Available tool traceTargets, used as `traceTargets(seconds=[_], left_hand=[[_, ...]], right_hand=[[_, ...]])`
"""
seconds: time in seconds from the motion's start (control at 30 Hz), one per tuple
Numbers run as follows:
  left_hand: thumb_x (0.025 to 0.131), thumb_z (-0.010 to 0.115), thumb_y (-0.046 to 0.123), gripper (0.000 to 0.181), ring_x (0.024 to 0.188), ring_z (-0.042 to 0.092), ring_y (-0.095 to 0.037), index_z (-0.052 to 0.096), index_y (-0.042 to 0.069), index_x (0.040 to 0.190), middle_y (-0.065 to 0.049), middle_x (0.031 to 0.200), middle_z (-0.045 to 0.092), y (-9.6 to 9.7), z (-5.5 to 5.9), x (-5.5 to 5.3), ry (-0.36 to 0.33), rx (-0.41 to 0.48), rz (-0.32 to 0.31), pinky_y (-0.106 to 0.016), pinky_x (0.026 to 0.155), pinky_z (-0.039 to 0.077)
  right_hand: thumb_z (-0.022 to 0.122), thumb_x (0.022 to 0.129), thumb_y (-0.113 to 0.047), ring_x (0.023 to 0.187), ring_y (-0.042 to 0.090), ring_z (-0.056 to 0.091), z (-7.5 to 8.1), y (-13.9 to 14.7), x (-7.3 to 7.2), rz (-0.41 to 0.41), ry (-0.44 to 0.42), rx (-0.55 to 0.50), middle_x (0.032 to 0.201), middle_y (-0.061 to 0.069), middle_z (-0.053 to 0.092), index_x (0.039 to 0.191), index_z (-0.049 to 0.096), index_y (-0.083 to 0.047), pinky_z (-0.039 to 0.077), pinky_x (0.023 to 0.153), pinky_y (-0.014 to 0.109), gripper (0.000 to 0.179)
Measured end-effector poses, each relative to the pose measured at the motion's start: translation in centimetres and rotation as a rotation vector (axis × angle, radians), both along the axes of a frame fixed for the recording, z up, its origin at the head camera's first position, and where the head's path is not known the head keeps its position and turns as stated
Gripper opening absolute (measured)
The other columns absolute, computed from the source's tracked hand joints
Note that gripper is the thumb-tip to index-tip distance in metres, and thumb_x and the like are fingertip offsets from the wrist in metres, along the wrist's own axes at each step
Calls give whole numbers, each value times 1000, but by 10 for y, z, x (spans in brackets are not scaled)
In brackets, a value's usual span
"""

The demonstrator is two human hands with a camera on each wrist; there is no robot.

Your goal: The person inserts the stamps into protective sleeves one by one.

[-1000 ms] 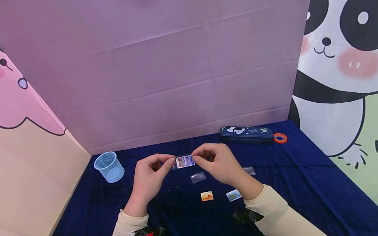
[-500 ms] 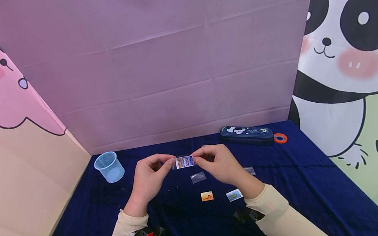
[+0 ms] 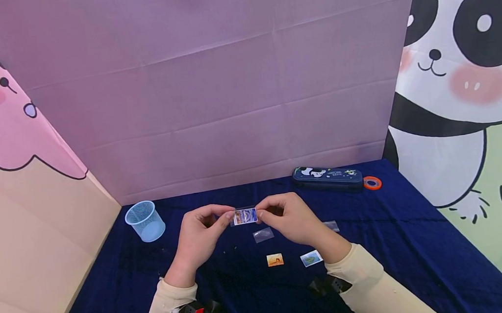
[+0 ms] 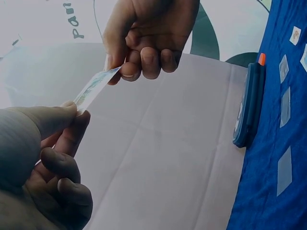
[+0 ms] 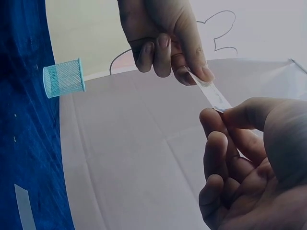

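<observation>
Far left, your pink cartoon wall panel point(image 3: 13, 111) runs beside the dark blue cloth point(image 3: 399, 243). Just inside it, a light blue mesh cup point(image 3: 145, 222) stands upright, near your left hand and apart from it. Left hand point(image 3: 198, 234): thumb and forefinger closed together on the left end of a small rectangular blue-and-white picture card point(image 3: 244, 216), the other fingers loosely bent. The card hangs between your two hands, raised off the cloth, tilted, clear film showing past its edges. Below it, a flat clear plastic film piece point(image 3: 263, 235) lies on the cloth; nearer you, a small orange picture card point(image 3: 274, 260) lies face up. Right hand point(image 3: 292, 220): thumb and forefinger pinch the card's right end, no gap between them but the card, remaining fingers curled in. Beside your right wrist, a small blue-green picture card point(image 3: 310, 258) lies flat. Behind that hand, a long navy pencil case with panda print point(image 3: 327, 178) sits by the lilac cloth backdrop point(image 3: 228, 89). Further right, an orange tape ring point(image 3: 372, 183) lies just beside the case, next to your panda wall panel point(image 3: 446, 161)
</observation>
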State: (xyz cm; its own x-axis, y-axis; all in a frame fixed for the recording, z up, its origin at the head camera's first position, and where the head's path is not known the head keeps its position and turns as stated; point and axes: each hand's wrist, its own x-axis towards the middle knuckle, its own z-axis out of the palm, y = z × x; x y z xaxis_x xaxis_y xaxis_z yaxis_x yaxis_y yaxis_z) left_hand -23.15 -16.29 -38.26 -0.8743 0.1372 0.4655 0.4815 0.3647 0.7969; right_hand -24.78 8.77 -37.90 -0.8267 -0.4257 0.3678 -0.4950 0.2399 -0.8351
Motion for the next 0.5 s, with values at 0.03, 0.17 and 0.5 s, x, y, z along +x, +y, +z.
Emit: traceTargets(seconds=[0.03, 0.17, 0.5], left_hand=[[98, 77, 26, 10, 58, 44, -19, 83, 20, 103, -2, 77, 59, 0, 0, 0, -4, -1, -1, -26, 51, 35], [98, 77, 25, 10, 58, 44, -19, 83, 19, 103, -2, 77, 59, 1, 1, 1, -13, 0, -1, -26, 51, 35], [97, 77, 26, 11, 59, 45, -20, 83, 18, 104, -2, 79, 62, 2, 2, 2, -15, -5, -9, -26, 51, 36]], right_hand=[[66, 104, -11, 78, 22, 59, 0, 0, 0, 2, 0, 0, 92, 1, 71, 104, 79, -11, 51, 67, 27, 13], [67, 103, -11, 78, 21, 60, 0, 0, 0, 2, 7, 1, 90, 0, 71, 103, 79, -12, 51, 67, 28, 12], [69, 102, -11, 77, 21, 61, 2, 0, 1, -8, 5, 15, 87, 0, 71, 100, 79, -12, 52, 66, 27, 10]])
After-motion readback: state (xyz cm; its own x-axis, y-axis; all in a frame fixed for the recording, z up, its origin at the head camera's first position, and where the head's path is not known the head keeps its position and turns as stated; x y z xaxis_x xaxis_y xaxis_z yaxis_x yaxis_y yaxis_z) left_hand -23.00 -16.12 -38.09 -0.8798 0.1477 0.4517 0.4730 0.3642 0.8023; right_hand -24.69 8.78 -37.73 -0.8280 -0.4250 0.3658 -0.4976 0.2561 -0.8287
